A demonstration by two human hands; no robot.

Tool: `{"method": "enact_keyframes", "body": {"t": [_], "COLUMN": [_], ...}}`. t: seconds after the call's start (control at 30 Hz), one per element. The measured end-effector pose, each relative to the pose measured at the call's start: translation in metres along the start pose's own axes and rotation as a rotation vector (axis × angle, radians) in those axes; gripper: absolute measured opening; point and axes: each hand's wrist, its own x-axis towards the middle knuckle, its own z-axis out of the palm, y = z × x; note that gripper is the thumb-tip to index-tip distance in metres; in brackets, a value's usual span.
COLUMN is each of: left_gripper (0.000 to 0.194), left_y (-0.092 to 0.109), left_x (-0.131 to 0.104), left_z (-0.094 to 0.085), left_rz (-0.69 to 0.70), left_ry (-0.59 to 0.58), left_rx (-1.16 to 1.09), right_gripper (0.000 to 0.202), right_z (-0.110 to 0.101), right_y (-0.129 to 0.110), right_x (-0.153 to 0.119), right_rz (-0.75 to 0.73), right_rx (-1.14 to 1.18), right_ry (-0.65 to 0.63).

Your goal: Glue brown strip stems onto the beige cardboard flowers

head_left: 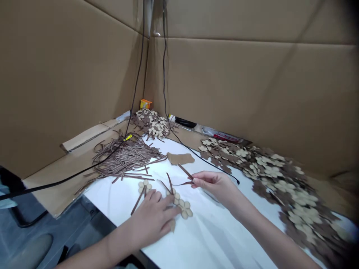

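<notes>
My left hand [155, 215] lies palm down on the white sheet, fingers spread, its fingertips touching small cream flower cutouts [185, 209]. Part of these cutouts is hidden under the fingers. Another cream flower [145, 185] is just beyond that hand, with a thin brown strip [137, 201] alongside. My right hand [215, 186] is raised a little to the right, thumb and fingers pinched on brown leather-like strips [185, 172]. A tan scrap [181, 158] rests behind the pinched strips.
A tangled pile of brown strips [126, 155] sits at the left. Heaps of cream and brown flower cutouts [272, 172] line the right side and the back corner. A black cable [196, 153] crosses the white sheet [218, 235]. Cardboard walls [238, 86] enclose the table.
</notes>
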Motion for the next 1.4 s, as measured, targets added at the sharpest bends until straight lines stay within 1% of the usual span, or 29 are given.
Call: {"method": "enact_keyframes", "body": {"t": [0.1, 0.2, 0.37, 0.5, 0.6, 0.73, 0.97, 1.1, 1.17, 1.27, 1.33, 1.4], "left_gripper": [0.033, 0.034, 0.035, 0.036, 0.036, 0.037, 0.043, 0.048, 0.049, 0.045, 0.041, 0.039], "left_y": [0.0, 0.001, -0.001, -0.003, -0.003, -0.003, -0.003, -0.004, -0.004, -0.004, -0.003, -0.003], "left_x": [0.001, 0.002, 0.002, 0.002, 0.002, 0.003, 0.004, 0.003, 0.002, 0.002, 0.002, 0.003], "left_z": [-0.001, -0.003, -0.002, 0.001, 0.002, 0.001, 0.0, 0.001, 0.001, -0.001, -0.002, -0.002], "left_rz": [0.003, 0.022, 0.029, 0.039, 0.051, 0.047, 0.048, 0.044, 0.045, 0.043, 0.034, 0.03], "left_ry": [-0.011, -0.029, -0.033, -0.032, -0.032, -0.04, -0.033, -0.028, -0.029, -0.028, -0.026, -0.026], "left_rx": [0.026, 0.035, 0.03, 0.018, 0.015, -0.004, -0.024, -0.007, -0.005, -0.018, -0.016, -0.007], "right_gripper": [0.046, 0.046, 0.041, 0.034, 0.026, 0.025, 0.033, 0.04, 0.041, 0.039, 0.039, 0.038], "right_z": [-0.004, -0.002, 0.014, 0.025, 0.028, 0.03, 0.028, 0.024, 0.022, 0.019, 0.018, 0.018], "right_y": [0.007, 0.018, 0.038, 0.045, 0.043, 0.04, 0.041, 0.029, 0.021, 0.015, 0.016, 0.018], "right_x": [-0.009, -0.015, -0.025, -0.034, -0.039, -0.043, -0.039, -0.041, -0.045, -0.047, -0.045, -0.043], "right_rz": [0.053, 0.094, 0.155, 0.105, 0.088, 0.102, 0.124, 0.087, 0.065, 0.063, 0.084, 0.099], "right_rx": [0.063, 0.127, 0.231, 0.257, 0.275, 0.205, 0.268, 0.268, 0.327, 0.408, 0.341, 0.239], "right_ry": [0.003, -0.001, 0.042, 0.114, 0.146, 0.133, -0.004, 0.027, 0.045, -0.006, -0.041, -0.028]}}
